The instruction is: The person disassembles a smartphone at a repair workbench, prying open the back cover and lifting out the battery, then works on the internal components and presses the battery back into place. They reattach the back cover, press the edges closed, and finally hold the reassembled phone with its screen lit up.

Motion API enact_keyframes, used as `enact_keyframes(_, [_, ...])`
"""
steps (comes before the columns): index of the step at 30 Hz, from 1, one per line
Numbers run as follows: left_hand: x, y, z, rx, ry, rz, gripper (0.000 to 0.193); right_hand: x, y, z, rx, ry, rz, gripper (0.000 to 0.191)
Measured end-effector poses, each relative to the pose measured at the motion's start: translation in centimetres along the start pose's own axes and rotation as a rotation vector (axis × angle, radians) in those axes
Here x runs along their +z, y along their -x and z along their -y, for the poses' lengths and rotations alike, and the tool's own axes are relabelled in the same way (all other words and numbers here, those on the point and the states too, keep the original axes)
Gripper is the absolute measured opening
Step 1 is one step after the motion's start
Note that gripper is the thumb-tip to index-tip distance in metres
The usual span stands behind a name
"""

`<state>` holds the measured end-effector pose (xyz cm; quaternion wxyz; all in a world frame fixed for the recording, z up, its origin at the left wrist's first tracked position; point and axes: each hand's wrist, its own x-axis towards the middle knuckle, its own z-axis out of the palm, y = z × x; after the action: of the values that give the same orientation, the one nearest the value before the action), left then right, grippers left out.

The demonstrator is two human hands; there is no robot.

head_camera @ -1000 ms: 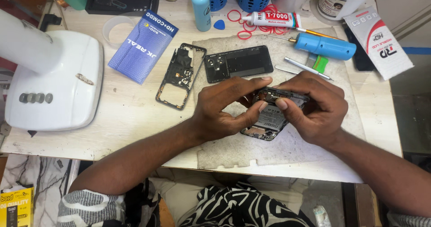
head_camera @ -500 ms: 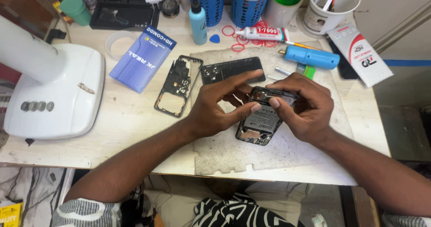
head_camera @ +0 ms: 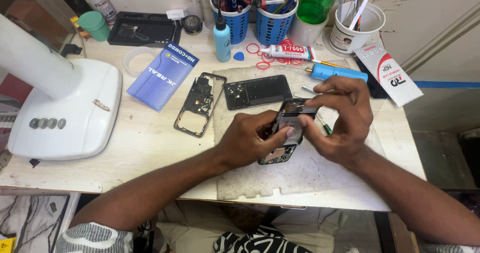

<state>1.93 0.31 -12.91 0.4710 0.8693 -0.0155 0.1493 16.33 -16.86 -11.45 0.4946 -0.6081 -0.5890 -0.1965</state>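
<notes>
Head view. Near the centre of the worn white counter [head_camera: 150, 148], on a stained grey work mat [head_camera: 300, 173], lies an opened black phone body with its circuit boards exposed [head_camera: 282, 143], tilted so its top end points toward 1 o'clock. The left hand [head_camera: 250, 140] is closed on the phone's lower half, thumb pressed on its face; the curled fingers hide the left edge. The right hand [head_camera: 340, 118] covers the upper right side, fingertips pinched at the top edge; whether they grip a small part cannot be made out.

At 11 o'clock from the phone rests a flat black rectangular back cover [head_camera: 257, 91], and at 9 o'clock a hollow black phone mid-frame [head_camera: 197, 105]. Farther toward 10 o'clock sits a blue printed cardboard packet [head_camera: 162, 75]. At 1 o'clock a blue cylindrical tool [head_camera: 339, 73] is partly screened by the right hand. A white tube of glue [head_camera: 286, 52] lies at 12 o'clock, two blue slotted plastic baskets [head_camera: 274, 18] holding tools behind it. A large white lamp base [head_camera: 65, 113] at 9 o'clock is cut off by the frame edge.
</notes>
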Motion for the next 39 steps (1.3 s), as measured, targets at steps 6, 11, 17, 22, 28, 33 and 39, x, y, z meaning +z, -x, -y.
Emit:
enact_keyframes(6, [0.8, 1.0, -1.4, 0.262, -0.005, -0.142, 0.057, 0.4, 0.1, 2.0, 0.072, -0.017, -0.012, 0.03])
enact_keyframes(11, [0.7, 1.2, -2.0, 0.345, -0.031, -0.123, 0.076, 0.4, 0.4, 3.4, 0.144, -0.134, -0.014, 0.021])
enact_keyframes(17, [0.7, 1.5, -2.3, 0.375, 0.144, -0.03, 0.076, 0.1, 1.0, 4.4, 0.13, -0.184, -0.068, 0.019])
enact_keyframes(22, [0.8, 1.6, -2.1, 0.401, 0.305, 0.056, 0.07, 0.2, 1.6, 4.4, 0.11, -0.151, -0.094, 0.019])
enact_keyframes(28, [0.7, 1.7, -1.6, 0.405, 0.34, 0.01, 0.05, 0.6, 1.5, 4.4, 0.134, -0.208, -0.093, 0.018])
enact_keyframes(33, [-0.3, 1.8, -1.2, 0.32, 0.297, 0.002, 0.038, 0.8, 1.2, 4.5, 0.202, -0.293, -0.064, 0.017])
enact_keyframes(39, [-0.6, 2.0, -1.4, 0.403, 0.177, -0.039, 0.039, 0.8, 1.4, 5.1, 0.204, -0.297, -0.05, 0.019])
